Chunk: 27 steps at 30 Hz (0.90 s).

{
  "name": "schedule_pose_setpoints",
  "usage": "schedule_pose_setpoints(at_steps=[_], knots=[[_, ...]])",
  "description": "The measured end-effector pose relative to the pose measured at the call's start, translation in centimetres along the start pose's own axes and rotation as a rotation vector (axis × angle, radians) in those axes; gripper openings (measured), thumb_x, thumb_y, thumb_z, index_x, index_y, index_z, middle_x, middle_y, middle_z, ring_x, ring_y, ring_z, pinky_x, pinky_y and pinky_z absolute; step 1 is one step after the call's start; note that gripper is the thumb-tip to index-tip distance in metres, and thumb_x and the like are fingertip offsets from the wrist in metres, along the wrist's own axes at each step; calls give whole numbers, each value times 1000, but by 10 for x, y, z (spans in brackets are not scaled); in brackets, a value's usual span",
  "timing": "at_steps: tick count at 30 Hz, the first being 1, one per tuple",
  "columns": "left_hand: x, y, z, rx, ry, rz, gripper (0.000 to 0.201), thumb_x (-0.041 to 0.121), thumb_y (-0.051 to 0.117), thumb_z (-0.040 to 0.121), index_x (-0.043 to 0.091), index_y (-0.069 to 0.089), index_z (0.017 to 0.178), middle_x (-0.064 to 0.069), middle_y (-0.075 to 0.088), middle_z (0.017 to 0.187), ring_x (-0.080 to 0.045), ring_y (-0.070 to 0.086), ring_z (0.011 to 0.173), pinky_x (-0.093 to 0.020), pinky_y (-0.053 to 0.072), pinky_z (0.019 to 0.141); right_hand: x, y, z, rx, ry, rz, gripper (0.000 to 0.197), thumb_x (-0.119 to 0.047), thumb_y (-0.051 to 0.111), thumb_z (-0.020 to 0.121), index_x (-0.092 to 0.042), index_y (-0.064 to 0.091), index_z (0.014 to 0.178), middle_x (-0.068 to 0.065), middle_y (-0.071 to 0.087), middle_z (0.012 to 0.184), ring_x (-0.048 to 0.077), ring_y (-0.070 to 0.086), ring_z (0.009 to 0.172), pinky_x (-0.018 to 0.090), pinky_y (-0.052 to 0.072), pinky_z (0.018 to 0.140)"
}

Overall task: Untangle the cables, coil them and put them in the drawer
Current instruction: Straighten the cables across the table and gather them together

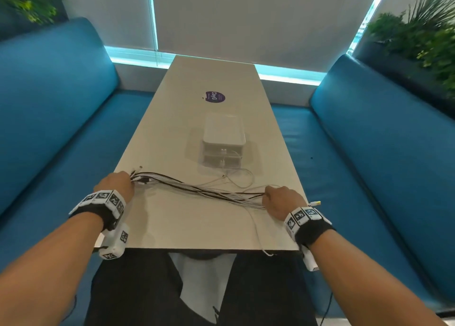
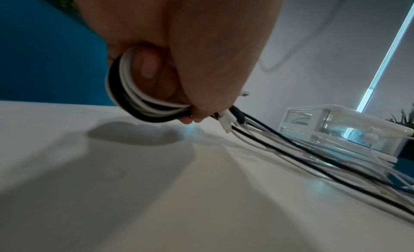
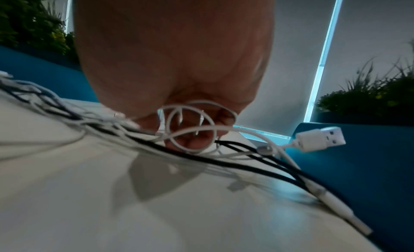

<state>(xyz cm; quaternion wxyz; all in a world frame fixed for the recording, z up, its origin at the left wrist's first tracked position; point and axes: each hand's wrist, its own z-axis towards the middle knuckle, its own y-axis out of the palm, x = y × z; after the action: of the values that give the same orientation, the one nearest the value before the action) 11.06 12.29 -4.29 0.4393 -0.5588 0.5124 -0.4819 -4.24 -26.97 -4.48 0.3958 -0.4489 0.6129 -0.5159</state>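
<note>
A bundle of black and white cables (image 1: 202, 190) stretches across the near part of the table between my two hands. My left hand (image 1: 118, 184) grips the bundle's left end, where the cables (image 2: 143, 103) bend in a loop round my curled fingers. At the right end my right hand (image 1: 280, 201) holds the bundle, with thin white loops (image 3: 197, 132) round its fingers and a white USB plug (image 3: 320, 138) sticking out. The clear plastic drawer unit (image 1: 222, 142) stands mid-table behind the cables, with its two drawers shut. Thin white cable (image 1: 240, 178) lies in front of it.
The beige table (image 1: 172, 227) runs away from me, with a purple sticker (image 1: 215, 97) further up. Blue sofa benches (image 1: 61, 119) flank both sides. One white cable (image 1: 258, 234) trails over the near edge. Plants (image 1: 423, 38) stand behind the benches.
</note>
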Motion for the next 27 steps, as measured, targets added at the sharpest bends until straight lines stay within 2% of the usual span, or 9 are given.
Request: schedule_pose_setpoints(at_steps=[4, 7, 13, 15, 18, 20, 24, 25, 27], knots=[[2, -2, -3, 5, -33, -83, 14, 16, 48, 96, 9, 52, 85, -17, 58, 93, -34, 56, 78, -37, 48, 71, -4, -7, 6, -56, 98, 2, 38, -36, 46, 93, -18, 55, 125, 5, 57, 125, 28, 59, 110, 39, 50, 89], [1, 0, -6, 4, -29, -86, 16, 16, 47, 96, 8, 52, 83, -14, 54, 88, -33, 56, 78, -36, 47, 70, -8, -8, 9, -90, 137, -5, 39, -31, 48, 91, -15, 57, 126, 6, 55, 128, 27, 58, 114, 40, 50, 93], [3, 9, -7, 0, -2, -56, 23, 20, 47, 96, 11, 51, 76, -10, 58, 82, -31, 58, 73, -34, 46, 65, -4, -14, 3, -13, 231, -149, 34, -19, 39, 94, -18, 61, 120, 3, 65, 115, 25, 64, 102, 33, 46, 73], [9, 11, -7, -10, 13, -70, 24, 20, 47, 96, 12, 50, 73, -8, 55, 76, -31, 59, 71, -33, 45, 63, -1, -20, 0, -44, 234, -204, 31, -19, 43, 93, -17, 63, 117, 3, 64, 116, 25, 64, 103, 33, 48, 76], [12, 11, -7, -12, 21, -78, 25, 21, 47, 96, 12, 51, 73, -8, 56, 74, -29, 59, 67, -31, 45, 62, 13, -21, -1, -92, 190, -217, 32, -10, 45, 94, -10, 60, 121, 7, 56, 128, 29, 60, 114, 37, 50, 92], [12, 11, -8, 0, 34, -52, 22, 20, 48, 96, 11, 53, 76, -7, 55, 74, -28, 58, 66, -31, 45, 61, 22, -23, -3, -122, 205, -200, 31, -4, 43, 94, -7, 61, 119, 11, 60, 122, 29, 63, 109, 35, 53, 87], [22, 10, -13, 3, 73, 6, 17, 19, 46, 95, 10, 60, 89, -9, 59, 82, -30, 59, 71, -32, 48, 66, 18, -25, -9, -117, 276, -104, 22, -29, 52, 86, -15, 60, 100, 5, 66, 105, 25, 61, 84, 31, 49, 67], [24, 10, -14, -1, 77, 19, 18, 19, 46, 95, 9, 61, 93, -9, 58, 82, -30, 59, 72, -33, 49, 67, 17, -25, -10, -109, 284, -78, 26, -33, 48, 87, -15, 60, 102, 6, 66, 106, 25, 59, 84, 30, 46, 68], [24, 10, -13, -3, 85, 45, 19, 18, 46, 94, 8, 62, 96, -8, 55, 81, -31, 60, 73, -33, 50, 68, 20, -27, -11, -50, 282, -90, 29, -25, 41, 93, -12, 61, 109, 8, 65, 109, 28, 61, 92, 32, 44, 70]])
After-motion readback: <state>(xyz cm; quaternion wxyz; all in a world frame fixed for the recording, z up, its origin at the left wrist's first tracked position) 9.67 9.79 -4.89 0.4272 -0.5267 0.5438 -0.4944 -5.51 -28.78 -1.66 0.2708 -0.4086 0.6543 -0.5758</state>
